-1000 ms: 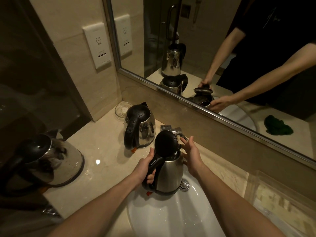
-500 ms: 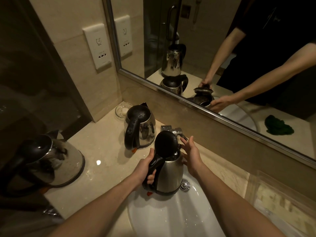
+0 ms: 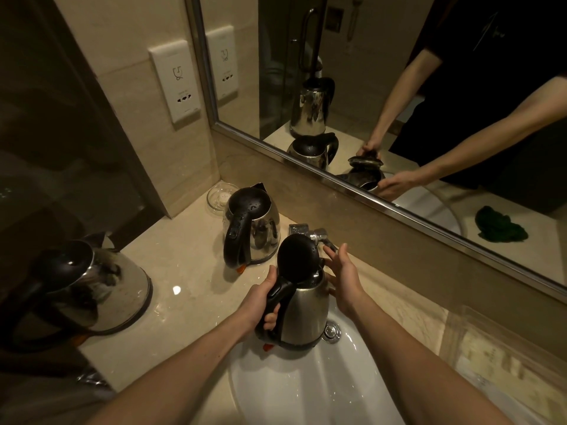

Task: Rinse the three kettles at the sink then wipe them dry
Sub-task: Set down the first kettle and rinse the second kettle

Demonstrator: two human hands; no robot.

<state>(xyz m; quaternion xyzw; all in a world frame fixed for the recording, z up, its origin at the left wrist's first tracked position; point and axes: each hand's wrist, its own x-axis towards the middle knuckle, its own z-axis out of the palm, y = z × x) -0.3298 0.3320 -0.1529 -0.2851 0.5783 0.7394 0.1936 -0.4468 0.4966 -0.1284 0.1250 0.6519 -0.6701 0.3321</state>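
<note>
Three kettles are in view: one kettle at nine o'clock on the counter, a second kettle at eleven, both lids shut and beaded wet, and the third kettle that I hold upright over the sink, lid flipped up. My left hand is wrapped around its black handle; my right hand is open, palm just beside the spout rim, fingers toward the tap at twelve. I judge this a rinse: keep the mouth under the tap, grip firm, base clear of the drain. No brand is readable; the wall socket print is too small.
</note>
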